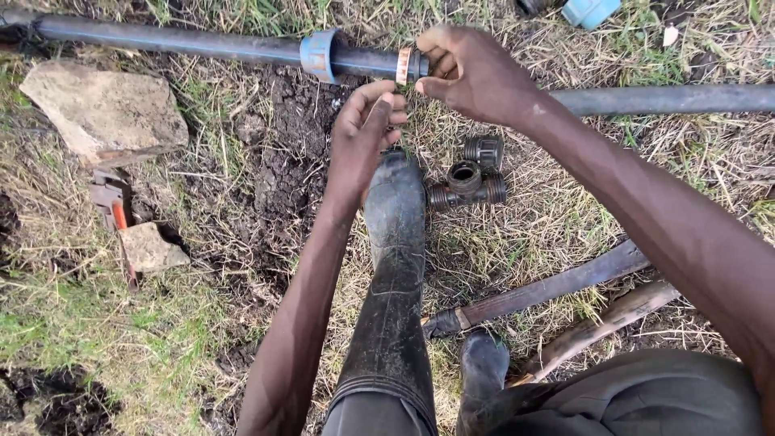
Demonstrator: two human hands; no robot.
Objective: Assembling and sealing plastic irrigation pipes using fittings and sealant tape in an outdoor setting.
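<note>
Right hand (472, 73) curls its fingertips around the copper-coloured ring (404, 64) at the cut end of the long smooth black plastic pipe (202, 44), pinching it. Left hand (367, 121) sits just below, thumb and fingers pressed together; what they nip, I cannot tell. The pipe's long axis runs side to side, away to the left of both hands, with one blue plastic collar (317, 55) threaded on beyond the ring. Just below the hands lies one black ribbed tee fitting (468, 182) on dry straw, beside two muddy rubber boots (395, 274).
</note>
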